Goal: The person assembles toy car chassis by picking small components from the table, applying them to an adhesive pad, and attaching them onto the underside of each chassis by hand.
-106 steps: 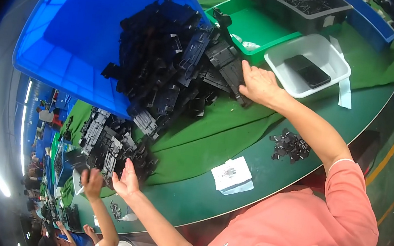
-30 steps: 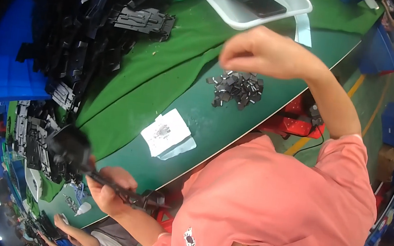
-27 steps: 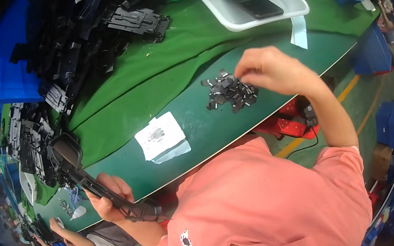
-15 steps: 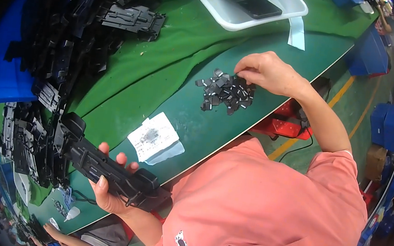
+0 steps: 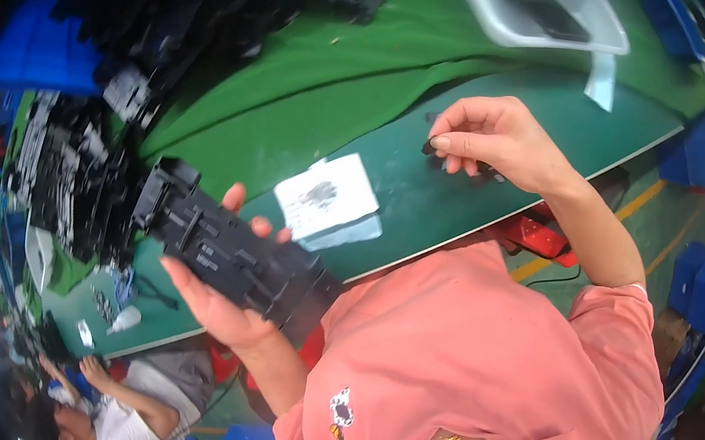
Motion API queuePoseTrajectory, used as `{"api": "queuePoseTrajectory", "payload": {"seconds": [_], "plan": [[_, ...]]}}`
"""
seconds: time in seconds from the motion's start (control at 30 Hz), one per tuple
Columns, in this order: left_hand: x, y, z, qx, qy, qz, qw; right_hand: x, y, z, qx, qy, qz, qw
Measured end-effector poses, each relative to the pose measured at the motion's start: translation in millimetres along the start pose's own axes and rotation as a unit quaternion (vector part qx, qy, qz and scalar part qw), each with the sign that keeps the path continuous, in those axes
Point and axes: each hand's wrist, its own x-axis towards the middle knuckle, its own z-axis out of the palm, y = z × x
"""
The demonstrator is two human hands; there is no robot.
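Note:
My left hand grips a long black plastic housing, its palm under the near side and fingertips showing past the far side. The housing lies tilted, its ribbed and slotted face up. Over the table's right part, my right hand pinches a small black piece between thumb and fingers. Behind and below that hand, a pile of small black pieces shows only in part. Between my hands, a white paper with a dark grey patch rests on a pale blue sheet.
Black plastic parts are heaped at the far left on green cloth, with more stacked nearer. A white tub holds a flat black object. A co-worker sits at lower left. A red stool stands beneath the table edge.
My right hand has lifted off the pile with a small black piece and now hides most of the pile. My left hand has turned the housing's broad face up. The view has shifted.

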Motion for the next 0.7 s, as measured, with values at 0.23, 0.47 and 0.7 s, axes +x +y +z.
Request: {"api": "queuePoseTrajectory", "payload": {"seconds": [0.23,0.47,0.7], "plan": [[-8,4,-8,-0.016,-0.002,0.05,0.999,33,21,65,-0.402,-0.006,-0.439,0.803],[-16,9,-20,-0.008,0.03,0.061,0.998,56,28,86,-0.533,-0.057,-0.512,0.671],[-16,10,-25,-0.034,0.028,0.057,0.997,55,25,80,-0.528,-0.067,-0.476,0.7]]}}
